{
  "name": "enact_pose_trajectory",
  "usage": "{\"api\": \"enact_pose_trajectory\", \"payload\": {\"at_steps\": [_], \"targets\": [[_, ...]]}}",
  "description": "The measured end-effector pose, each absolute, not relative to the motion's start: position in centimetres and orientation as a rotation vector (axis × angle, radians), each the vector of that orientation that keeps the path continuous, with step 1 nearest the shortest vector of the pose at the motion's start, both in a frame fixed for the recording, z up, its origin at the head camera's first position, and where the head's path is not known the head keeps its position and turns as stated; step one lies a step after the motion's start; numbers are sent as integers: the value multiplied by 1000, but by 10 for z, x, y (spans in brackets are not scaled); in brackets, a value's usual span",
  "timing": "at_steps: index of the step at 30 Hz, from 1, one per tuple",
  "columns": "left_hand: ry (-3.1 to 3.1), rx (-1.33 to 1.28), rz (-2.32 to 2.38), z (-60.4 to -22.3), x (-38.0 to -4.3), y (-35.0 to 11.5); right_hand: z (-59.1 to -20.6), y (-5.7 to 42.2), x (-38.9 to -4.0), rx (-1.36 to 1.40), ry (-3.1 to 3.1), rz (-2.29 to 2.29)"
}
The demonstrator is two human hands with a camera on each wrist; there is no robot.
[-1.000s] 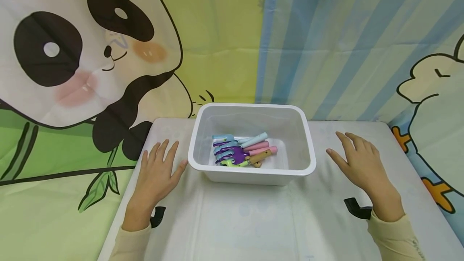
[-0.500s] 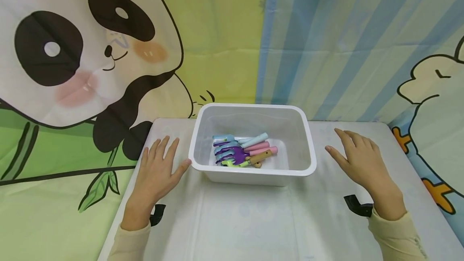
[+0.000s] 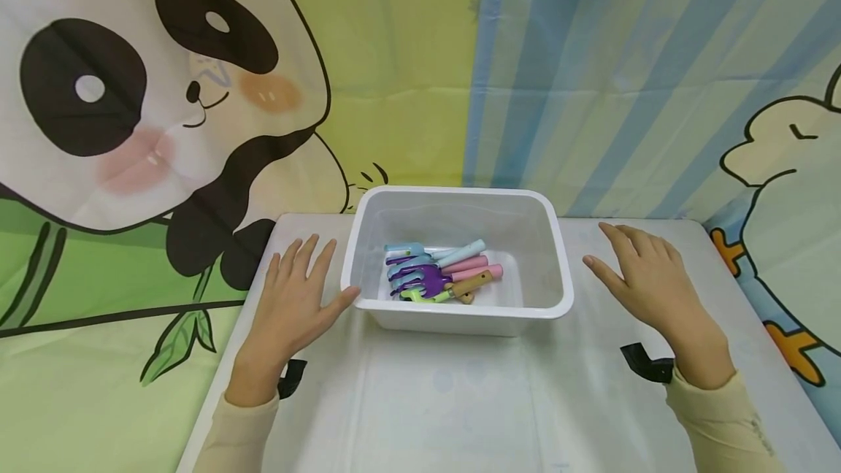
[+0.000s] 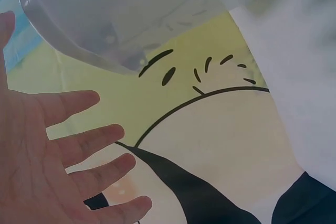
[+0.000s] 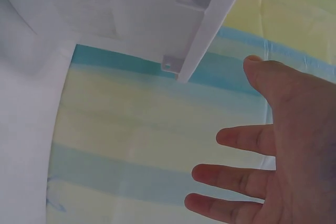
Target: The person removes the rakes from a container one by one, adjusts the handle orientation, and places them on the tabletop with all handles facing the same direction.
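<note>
A white plastic tub (image 3: 453,321) stands on the white table, with small garden hand tools lying in a heap inside. Among them are a purple hand fork (image 3: 430,281), a light blue handle (image 3: 468,252), pink handles (image 3: 478,273) and a wooden handle (image 3: 471,283). My left hand (image 3: 289,312) is spread at the tub's left side, its thumb tip overlapping the rim's near left corner in the head view. My right hand (image 3: 657,287) hovers right of the tub, fingers extended and holding nothing. Each wrist view shows a spread hand (image 4: 79,150) or palm (image 5: 299,150) beside the tub's outer wall.
The white table (image 3: 447,400) extends in front of the tub and to both sides. Right behind it hangs a printed cloth with a panda (image 3: 164,93) and blue stripes (image 3: 558,79). Black straps (image 3: 647,365) sit at the wrists.
My left hand has moved right and slightly forward, bringing the thumb to the tub's rim. The right hand has shifted a little forward and left. The tub and tools have stayed put.
</note>
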State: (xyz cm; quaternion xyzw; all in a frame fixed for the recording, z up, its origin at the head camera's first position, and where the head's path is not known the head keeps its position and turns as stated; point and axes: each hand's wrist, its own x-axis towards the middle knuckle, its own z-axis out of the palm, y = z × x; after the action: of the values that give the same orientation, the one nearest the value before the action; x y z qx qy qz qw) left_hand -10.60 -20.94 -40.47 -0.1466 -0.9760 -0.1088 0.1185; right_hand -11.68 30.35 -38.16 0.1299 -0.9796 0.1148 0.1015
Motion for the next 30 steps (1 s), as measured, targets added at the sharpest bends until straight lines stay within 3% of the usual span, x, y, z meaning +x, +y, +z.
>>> {"api": "enact_pose_trajectory", "payload": {"at_steps": [30], "targets": [[-2874, -628, -282, -388, -122, -169, -339, 269, -139, 565, -2889, 276]]}}
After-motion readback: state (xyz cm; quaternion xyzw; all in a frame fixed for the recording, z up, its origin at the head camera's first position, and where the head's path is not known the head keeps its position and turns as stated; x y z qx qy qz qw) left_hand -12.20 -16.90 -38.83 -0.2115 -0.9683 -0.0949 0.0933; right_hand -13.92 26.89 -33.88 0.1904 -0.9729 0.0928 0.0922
